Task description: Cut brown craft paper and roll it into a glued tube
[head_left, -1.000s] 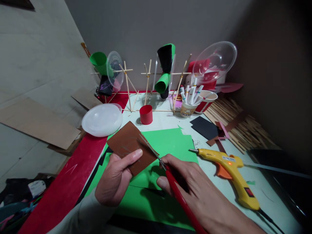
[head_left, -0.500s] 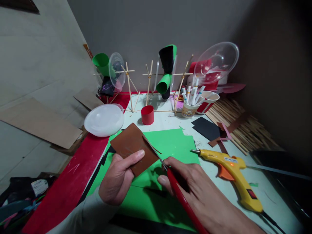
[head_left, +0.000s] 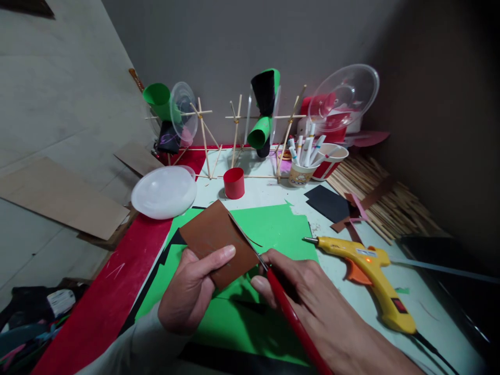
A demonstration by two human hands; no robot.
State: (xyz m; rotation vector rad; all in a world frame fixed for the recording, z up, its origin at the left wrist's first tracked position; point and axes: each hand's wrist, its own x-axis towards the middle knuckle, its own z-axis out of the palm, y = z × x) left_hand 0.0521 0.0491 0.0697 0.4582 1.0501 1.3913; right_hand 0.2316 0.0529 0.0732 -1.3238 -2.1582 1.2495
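Observation:
My left hand [head_left: 195, 289] pinches a brown piece of card [head_left: 214, 237], thumb on top and fingers underneath, above the green sheets. In my right hand [head_left: 308, 291] is a pair of scissors [head_left: 287, 307] with long red handles and thin metal blades. The blades meet the card along its right edge, where a narrow sliver [head_left: 250, 238] curls away from it. My right fingertips are close to the card's right corner. The green paper [head_left: 273, 224] lies flat below both hands, partly shaded by them. How the fingers sit round the handles is partly hidden.
A yellow glue gun [head_left: 363, 265] lies to the right, its light glowing orange. Behind stand a red paper ring [head_left: 234, 183], stick frames with green and black paper cones [head_left: 260, 133], and a cup of white sticks [head_left: 300, 174]. A white plastic lid [head_left: 164, 192] rests at left.
The view has shifted slightly, so the background sits a little further left. The brown card has turned and moved slightly right and down; both hands keep their hold.

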